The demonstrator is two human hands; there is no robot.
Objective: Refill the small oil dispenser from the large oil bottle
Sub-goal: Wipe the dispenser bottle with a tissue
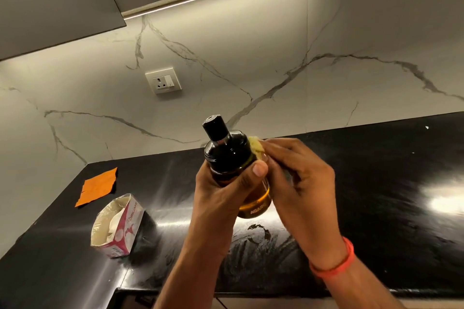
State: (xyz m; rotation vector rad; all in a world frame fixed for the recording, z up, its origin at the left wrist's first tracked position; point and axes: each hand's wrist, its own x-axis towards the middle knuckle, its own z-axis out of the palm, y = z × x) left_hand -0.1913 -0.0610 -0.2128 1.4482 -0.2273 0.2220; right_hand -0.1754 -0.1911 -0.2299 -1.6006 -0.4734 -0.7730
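Head view: black-capped oil dispenser [229,155], amber oil inside, gripped by left hand [221,193].

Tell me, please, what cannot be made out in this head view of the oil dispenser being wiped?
- Large oil bottle: not in the head view.
- Oil dispenser glass: mostly covered by the left hand.
- Yellowish tissue: largely behind the right hand.
- Dispenser lettering: cut short by the right hand.
- Tissue box print: too small.

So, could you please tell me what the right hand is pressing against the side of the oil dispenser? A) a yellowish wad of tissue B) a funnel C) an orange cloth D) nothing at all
A: the right hand presses a yellowish wad of tissue against the oil dispenser, which the left hand grips.
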